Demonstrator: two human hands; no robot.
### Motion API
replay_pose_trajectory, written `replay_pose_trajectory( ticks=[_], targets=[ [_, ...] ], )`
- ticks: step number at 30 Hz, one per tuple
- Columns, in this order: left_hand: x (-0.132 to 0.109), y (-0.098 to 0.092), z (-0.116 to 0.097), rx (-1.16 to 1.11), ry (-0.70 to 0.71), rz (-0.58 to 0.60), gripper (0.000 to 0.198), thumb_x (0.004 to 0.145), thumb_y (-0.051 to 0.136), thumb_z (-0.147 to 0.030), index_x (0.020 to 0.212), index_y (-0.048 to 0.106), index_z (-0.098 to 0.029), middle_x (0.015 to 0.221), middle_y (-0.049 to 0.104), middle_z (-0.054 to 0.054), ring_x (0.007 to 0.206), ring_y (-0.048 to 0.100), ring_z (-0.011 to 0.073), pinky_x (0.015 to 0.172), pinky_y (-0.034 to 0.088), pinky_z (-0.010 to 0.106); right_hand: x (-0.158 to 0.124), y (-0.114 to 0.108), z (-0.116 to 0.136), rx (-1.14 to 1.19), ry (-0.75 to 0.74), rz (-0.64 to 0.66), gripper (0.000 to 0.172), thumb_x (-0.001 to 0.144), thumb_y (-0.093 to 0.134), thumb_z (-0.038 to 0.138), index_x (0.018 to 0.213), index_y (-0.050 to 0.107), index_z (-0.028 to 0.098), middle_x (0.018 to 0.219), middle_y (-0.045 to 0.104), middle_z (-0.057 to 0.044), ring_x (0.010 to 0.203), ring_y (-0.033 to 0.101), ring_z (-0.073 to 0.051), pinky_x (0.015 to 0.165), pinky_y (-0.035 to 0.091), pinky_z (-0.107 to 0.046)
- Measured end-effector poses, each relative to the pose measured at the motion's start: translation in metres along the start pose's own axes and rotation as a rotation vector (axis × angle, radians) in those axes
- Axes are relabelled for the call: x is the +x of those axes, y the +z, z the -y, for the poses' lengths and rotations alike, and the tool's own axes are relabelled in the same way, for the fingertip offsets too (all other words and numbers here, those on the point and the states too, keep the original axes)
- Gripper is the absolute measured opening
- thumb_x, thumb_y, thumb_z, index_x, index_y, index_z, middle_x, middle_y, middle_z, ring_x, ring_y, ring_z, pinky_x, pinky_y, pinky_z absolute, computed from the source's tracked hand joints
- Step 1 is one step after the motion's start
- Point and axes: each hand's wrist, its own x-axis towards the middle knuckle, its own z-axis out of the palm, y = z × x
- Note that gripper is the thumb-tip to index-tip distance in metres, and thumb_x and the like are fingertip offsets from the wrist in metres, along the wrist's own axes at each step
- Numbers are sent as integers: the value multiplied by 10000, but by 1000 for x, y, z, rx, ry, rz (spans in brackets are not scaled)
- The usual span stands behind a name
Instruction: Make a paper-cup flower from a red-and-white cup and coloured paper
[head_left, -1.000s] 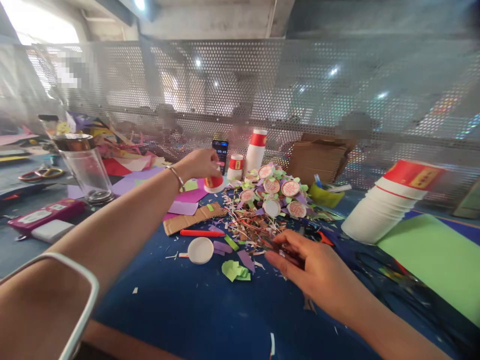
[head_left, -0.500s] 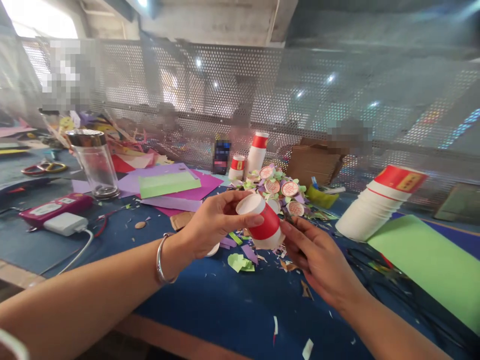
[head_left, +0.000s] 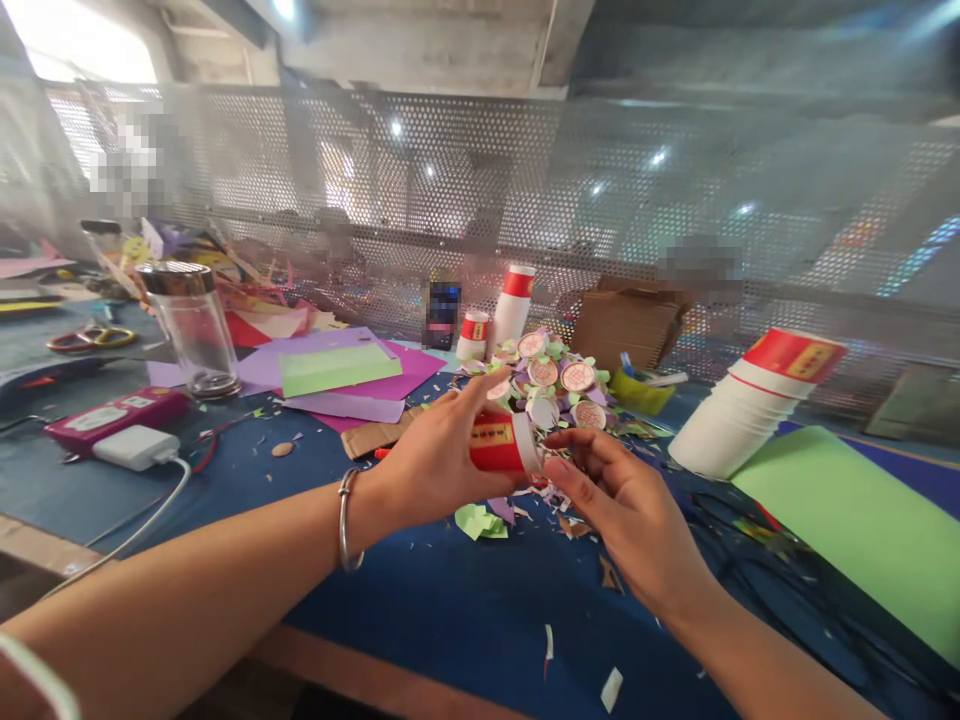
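My left hand is wrapped around a red and white paper cup, which lies on its side in the air with one white end toward the right. Printed characters on a yellow patch show on its red band. At that white end is my right hand, its thumb and forefinger curved and a little apart. The thumb tip is close to the cup's edge; I cannot tell if it touches. Beyond the hands lies a heap of paper discs and green and purple scraps.
A leaning stack of paper cups stands at right beside a green sheet and black cables. Two more cup stacks stand behind the heap. At left are a glass jar, a purple power strip, scissors and coloured paper.
The cup has turned in my left hand, from tilted upright to nearly level, so its printed patch shows. My right-hand fingers have spread, and the dark thing near them no longer shows.
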Motion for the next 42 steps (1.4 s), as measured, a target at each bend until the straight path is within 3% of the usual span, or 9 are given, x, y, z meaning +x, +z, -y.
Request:
replay_pose_trajectory(
  ticks=[6, 12, 18, 22, 26, 30, 33, 39, 42],
  targets=[
    [-3, 2, -10, 110, 74, 50, 906, 704, 821, -440, 1457, 360, -236, 1156, 685, 91, 1004, 651, 274, 875, 504, 416, 1, 3, 0, 10, -33, 7, 418, 786, 744, 513, 1036, 590, 216, 873, 707, -38, 781, 650, -196, 667, 518, -293],
    [-4, 1, -11, 132, 115, -19, 842, 695, 828, -459, 1384, 399, -233, 1134, 678, 84, 1005, 647, 266, 858, 503, 391, -1, 3, 0, 91, -13, 21, 480, 810, 732, 511, 1141, 528, 229, 810, 677, -2, 644, 584, -146, 542, 448, -250],
    [-6, 2, -14, 169, 223, -70, 809, 716, 823, -463, 1368, 416, -212, 1212, 650, 99, 1088, 615, 259, 951, 482, 401, -3, 0, -3, 109, -32, 72, 466, 829, 738, 488, 1170, 558, 228, 850, 677, -5, 735, 601, -153, 595, 461, -243],
    [-6, 1, -16, 186, 158, 10, 674, 713, 811, -440, 1269, 513, -204, 1205, 668, 104, 1042, 630, 274, 903, 495, 424, -2, 0, -4, 109, -19, 84, 447, 821, 743, 486, 1136, 570, 221, 890, 700, -23, 771, 629, -166, 634, 488, -257],
    [-4, -2, -19, 226, 55, 133, 496, 681, 808, -455, 1082, 654, -205, 956, 713, 72, 876, 636, 265, 787, 502, 412, -1, 1, -2, 80, 7, 63, 443, 812, 738, 515, 1100, 583, 217, 791, 659, 2, 646, 570, -132, 532, 433, -230],
    [-1, -8, -16, -133, -191, 214, 439, 762, 731, -546, 1009, 673, -188, 792, 683, 29, 642, 593, 163, 568, 460, 300, -4, 0, 1, 52, -11, 10, 448, 850, 675, 571, 1129, 570, 237, 671, 567, 43, 503, 444, -103, 439, 345, -226],
    [2, -9, -10, -287, -254, 194, 457, 781, 717, -572, 1011, 669, -179, 800, 681, 32, 659, 595, 151, 561, 448, 276, -5, 0, 2, -12, -60, 13, 382, 897, 619, 570, 1092, 580, 244, 671, 576, 33, 547, 486, -119, 476, 383, -233],
    [0, -7, -4, -246, -231, 154, 431, 831, 663, -540, 1052, 624, -173, 846, 683, 50, 705, 607, 166, 596, 459, 288, -6, 1, 4, -136, -79, 28, 337, 918, 598, 547, 1043, 619, 235, 747, 657, -1, 630, 564, -146, 531, 431, -248],
    [0, -9, -9, -117, -230, 138, 381, 840, 639, -510, 1018, 606, -174, 801, 662, 41, 648, 583, 156, 553, 427, 282, -7, 2, 6, -150, -118, 45, 300, 930, 597, 514, 1015, 625, 228, 792, 683, -12, 678, 598, -146, 566, 447, -241]
  ],
)
